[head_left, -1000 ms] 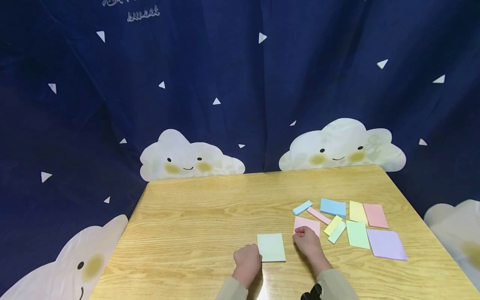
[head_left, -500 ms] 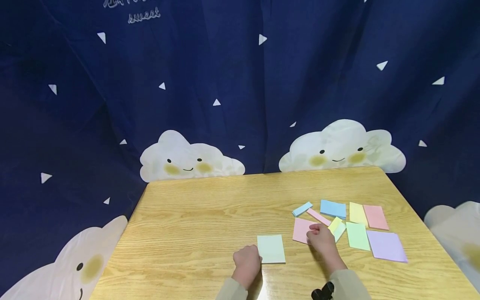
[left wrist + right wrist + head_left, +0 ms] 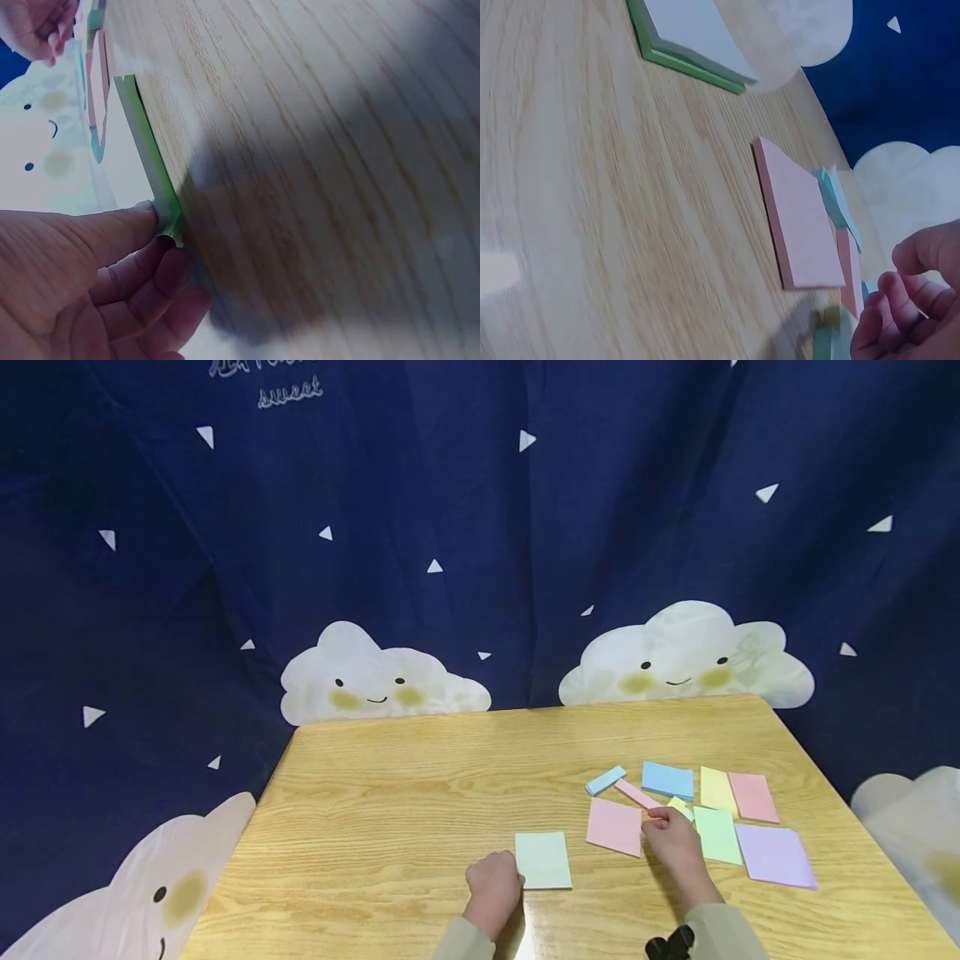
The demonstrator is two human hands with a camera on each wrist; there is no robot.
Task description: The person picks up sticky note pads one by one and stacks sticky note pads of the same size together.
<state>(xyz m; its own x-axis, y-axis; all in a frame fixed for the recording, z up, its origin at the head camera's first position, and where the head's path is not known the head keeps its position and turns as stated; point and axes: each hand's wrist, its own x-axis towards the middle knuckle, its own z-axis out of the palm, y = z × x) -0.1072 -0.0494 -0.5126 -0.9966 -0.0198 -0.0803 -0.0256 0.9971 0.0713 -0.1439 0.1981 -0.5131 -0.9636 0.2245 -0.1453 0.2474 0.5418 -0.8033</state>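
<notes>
In the head view a pale green sticky note pad (image 3: 543,860) lies on the table. My left hand (image 3: 495,893) pinches its near left edge, with the thumb (image 3: 124,232) on top and bent fingers below, as the left wrist view shows. Right of that pad lies a square pink sticky note pad (image 3: 613,827). Just past its right side hovers my right hand (image 3: 675,852), fingers loosely bent and nothing seen between them. It partly hides small yellow and pale green note strips (image 3: 681,806). A narrow pink strip (image 3: 633,792) points toward its fingertips.
Behind the pink pad lies a small blue strip (image 3: 605,780). Farther right are blue (image 3: 667,780), yellow (image 3: 717,789), pink (image 3: 753,797), green (image 3: 717,835) and purple (image 3: 776,855) note pads. A dark blue curtain (image 3: 420,485) with clouds hangs behind the wooden table (image 3: 390,793).
My right hand has moved right, off the square pink pad and over the small strips, uncovering that pad. My left hand stays at the pale green pad.
</notes>
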